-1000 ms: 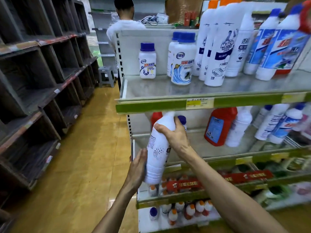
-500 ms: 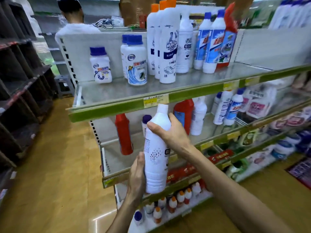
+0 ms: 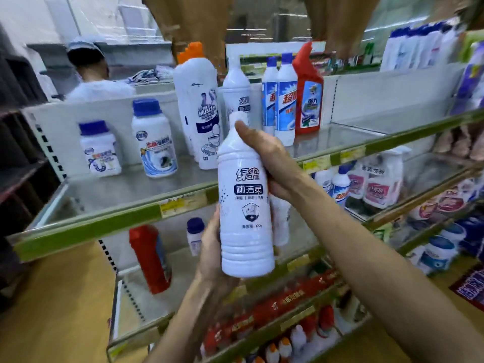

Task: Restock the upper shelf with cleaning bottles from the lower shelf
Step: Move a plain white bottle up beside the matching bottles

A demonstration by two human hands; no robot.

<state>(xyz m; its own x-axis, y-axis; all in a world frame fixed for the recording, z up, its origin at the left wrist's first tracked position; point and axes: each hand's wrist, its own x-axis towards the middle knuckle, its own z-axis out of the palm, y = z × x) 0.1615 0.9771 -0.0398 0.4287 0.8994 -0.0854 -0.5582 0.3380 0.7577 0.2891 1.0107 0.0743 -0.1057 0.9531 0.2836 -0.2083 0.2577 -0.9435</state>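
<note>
Both my hands hold a tall white cleaning bottle (image 3: 245, 203) upright in front of the upper shelf (image 3: 110, 195), its printed label facing me. My right hand (image 3: 272, 163) grips its neck and shoulder from the right. My left hand (image 3: 210, 247) wraps the lower body from the left. The bottle's base hangs at the height of the lower shelf (image 3: 146, 307). On the upper shelf stand two short blue-capped white bottles (image 3: 154, 142), an orange-capped tall bottle (image 3: 197, 111), an identical white bottle (image 3: 237, 93) and blue-labelled bottles (image 3: 284, 100).
A red bottle (image 3: 150, 258) and a small blue-capped bottle (image 3: 195, 235) stand on the lower shelf. A red-capped bottle (image 3: 307, 93) sits on the upper shelf, with bare shelf to its right. A person (image 3: 91, 74) stands behind the unit. Dark shelving (image 3: 18, 158) lines the left.
The bottle has risen from the lower shelf level to in front of the upper shelf's edge and turned so its label faces me. My view has shifted left and closer to the shelves.
</note>
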